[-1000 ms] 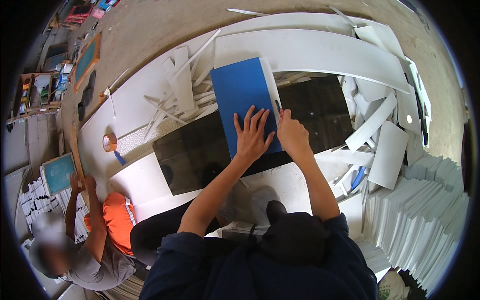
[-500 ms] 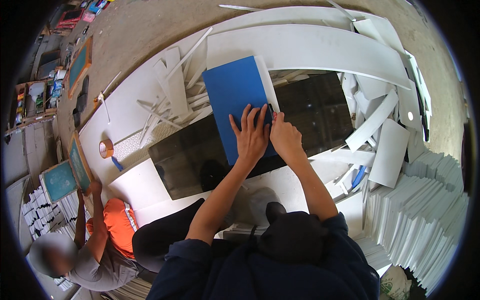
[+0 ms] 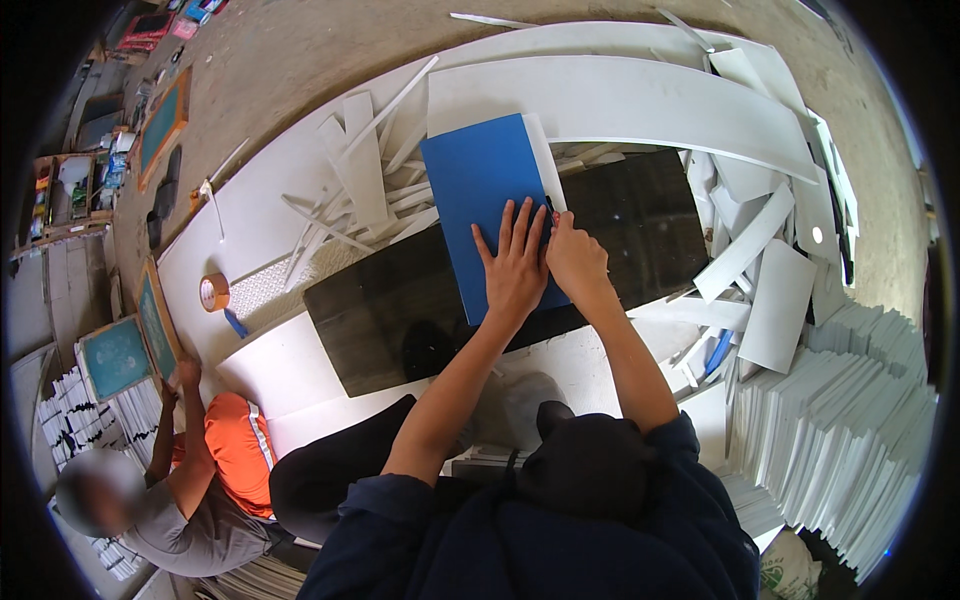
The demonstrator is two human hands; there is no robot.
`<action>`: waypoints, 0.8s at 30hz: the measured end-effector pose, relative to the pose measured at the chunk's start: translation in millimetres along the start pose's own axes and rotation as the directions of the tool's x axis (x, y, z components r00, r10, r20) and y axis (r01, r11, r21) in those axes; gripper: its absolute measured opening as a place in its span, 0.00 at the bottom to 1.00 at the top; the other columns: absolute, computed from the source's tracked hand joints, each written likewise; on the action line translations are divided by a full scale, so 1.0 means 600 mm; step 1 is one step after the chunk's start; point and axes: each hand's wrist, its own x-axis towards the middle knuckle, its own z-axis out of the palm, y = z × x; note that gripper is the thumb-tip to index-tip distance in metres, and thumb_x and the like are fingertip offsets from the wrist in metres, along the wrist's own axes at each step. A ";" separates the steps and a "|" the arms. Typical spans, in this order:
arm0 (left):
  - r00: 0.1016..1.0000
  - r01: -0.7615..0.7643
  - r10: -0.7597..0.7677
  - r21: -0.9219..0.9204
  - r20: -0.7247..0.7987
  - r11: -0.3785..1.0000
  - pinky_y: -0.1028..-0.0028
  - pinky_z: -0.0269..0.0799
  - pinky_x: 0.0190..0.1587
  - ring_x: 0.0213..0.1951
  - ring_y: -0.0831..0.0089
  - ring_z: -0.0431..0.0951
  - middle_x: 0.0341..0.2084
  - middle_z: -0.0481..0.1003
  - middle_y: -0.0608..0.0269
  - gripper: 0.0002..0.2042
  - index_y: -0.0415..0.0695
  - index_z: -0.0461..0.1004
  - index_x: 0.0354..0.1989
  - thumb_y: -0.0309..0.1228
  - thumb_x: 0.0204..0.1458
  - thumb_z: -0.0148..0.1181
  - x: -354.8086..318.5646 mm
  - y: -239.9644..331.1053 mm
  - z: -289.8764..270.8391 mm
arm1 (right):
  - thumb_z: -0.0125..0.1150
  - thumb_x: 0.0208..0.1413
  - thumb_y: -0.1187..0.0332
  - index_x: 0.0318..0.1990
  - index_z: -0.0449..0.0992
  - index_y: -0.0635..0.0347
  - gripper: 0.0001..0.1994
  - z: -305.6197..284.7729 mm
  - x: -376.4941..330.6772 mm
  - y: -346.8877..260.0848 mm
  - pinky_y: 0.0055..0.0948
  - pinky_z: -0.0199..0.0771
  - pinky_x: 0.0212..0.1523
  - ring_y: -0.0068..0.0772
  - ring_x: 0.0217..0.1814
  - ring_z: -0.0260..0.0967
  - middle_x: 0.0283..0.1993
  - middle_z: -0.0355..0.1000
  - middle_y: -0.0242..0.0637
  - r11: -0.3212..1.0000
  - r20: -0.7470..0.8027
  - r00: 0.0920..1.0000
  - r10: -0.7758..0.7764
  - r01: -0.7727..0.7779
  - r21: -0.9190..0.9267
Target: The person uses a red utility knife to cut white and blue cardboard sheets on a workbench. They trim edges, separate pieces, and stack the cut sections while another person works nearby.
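- Board (image 3: 482,168), blue, upper centre, on a black slab (image 3: 640,210).
- Left hand (image 3: 516,272): fingers spread flat on it, gripping nothing.
- Right hand (image 3: 579,264): fingers curled round a tool (image 3: 556,214) beside its edge.

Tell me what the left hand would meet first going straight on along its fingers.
Sliding over the blue board beneath it, the left hand would probably meet the white strip along the board's right edge, then the long white panel; height differences are unclear.
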 end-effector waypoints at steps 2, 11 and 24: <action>1.000 -0.005 0.005 0.003 0.001 1.000 0.43 0.26 0.59 0.64 0.67 0.47 0.60 0.53 0.66 0.24 0.52 0.56 0.59 0.35 0.51 0.47 -0.001 -0.002 0.002 | 0.38 0.57 0.63 0.40 0.61 0.63 0.12 0.000 0.003 -0.002 0.49 0.70 0.35 0.57 0.34 0.70 0.29 0.71 0.54 1.000 0.017 1.000 0.012 -0.012 -0.009; 1.000 -0.012 0.013 0.079 -0.017 0.997 0.42 0.27 0.59 0.63 0.68 0.47 0.60 0.53 0.68 0.23 0.53 0.57 0.59 0.36 0.53 0.45 -0.002 0.000 0.004 | 0.42 0.55 0.62 0.44 0.61 0.63 0.15 -0.002 -0.003 0.003 0.48 0.70 0.39 0.56 0.39 0.70 0.35 0.71 0.55 0.998 0.140 0.988 0.062 -0.063 0.003; 0.999 -0.010 0.014 0.094 -0.040 0.996 0.42 0.28 0.59 0.63 0.68 0.46 0.60 0.52 0.68 0.23 0.53 0.56 0.59 0.37 0.53 0.44 -0.004 -0.001 0.014 | 0.36 0.58 0.63 0.41 0.59 0.61 0.11 0.027 -0.087 0.039 0.50 0.70 0.35 0.57 0.33 0.71 0.28 0.71 0.56 0.999 0.092 0.995 0.047 -0.046 -0.010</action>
